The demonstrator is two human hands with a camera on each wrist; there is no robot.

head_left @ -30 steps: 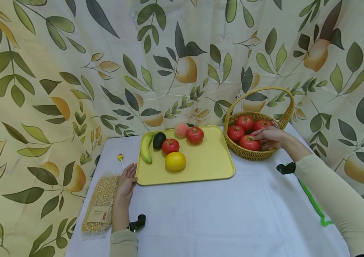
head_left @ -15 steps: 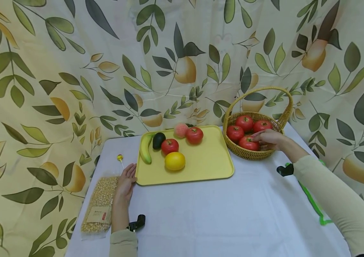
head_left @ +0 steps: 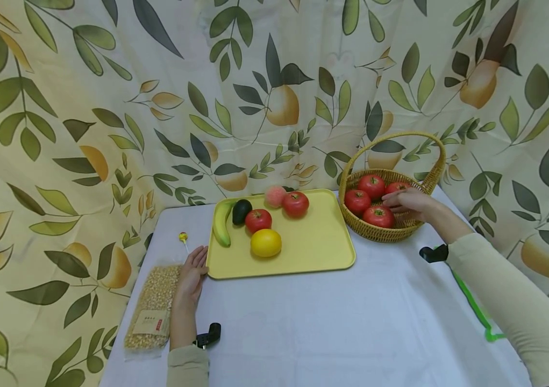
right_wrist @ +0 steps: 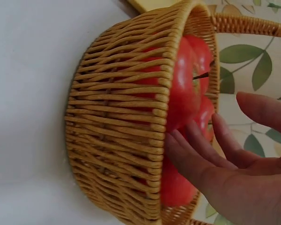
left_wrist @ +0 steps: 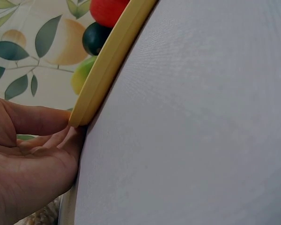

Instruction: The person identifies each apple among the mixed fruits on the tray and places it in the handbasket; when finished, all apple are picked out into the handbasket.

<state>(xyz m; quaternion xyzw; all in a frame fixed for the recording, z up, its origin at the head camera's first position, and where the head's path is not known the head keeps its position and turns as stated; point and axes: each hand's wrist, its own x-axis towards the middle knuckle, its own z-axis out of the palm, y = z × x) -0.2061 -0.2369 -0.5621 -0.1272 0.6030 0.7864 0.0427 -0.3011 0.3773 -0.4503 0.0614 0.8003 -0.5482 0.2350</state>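
At the near left corner of a yellow tray [head_left: 313,242], my left hand [head_left: 191,276] holds the rim; in the left wrist view the thumb [left_wrist: 42,120] meets the corner and the other fingers go out of sight behind it. On the tray lie a banana [head_left: 221,226], an avocado [head_left: 242,211], a tomato [head_left: 258,220], a lemon [head_left: 265,243], a peach [head_left: 275,196] and another tomato [head_left: 296,204]. My right hand [head_left: 412,203] reaches into a wicker basket [head_left: 376,232], its fingers loosely extended beside a tomato [head_left: 379,216]. Several tomatoes [right_wrist: 182,89] fill the basket.
A bag of corn kernels [head_left: 155,295] lies left of my left forearm, with a yellow lollipop [head_left: 183,237] beyond it. The basket's tall handle [head_left: 395,135] arches over the tomatoes. A leaf-printed curtain stands behind the white-covered table [head_left: 313,328].
My right hand has come off the front tomato and lifted slightly, its fingers looser. The left hand stays at the tray corner. The head view shifts a little.
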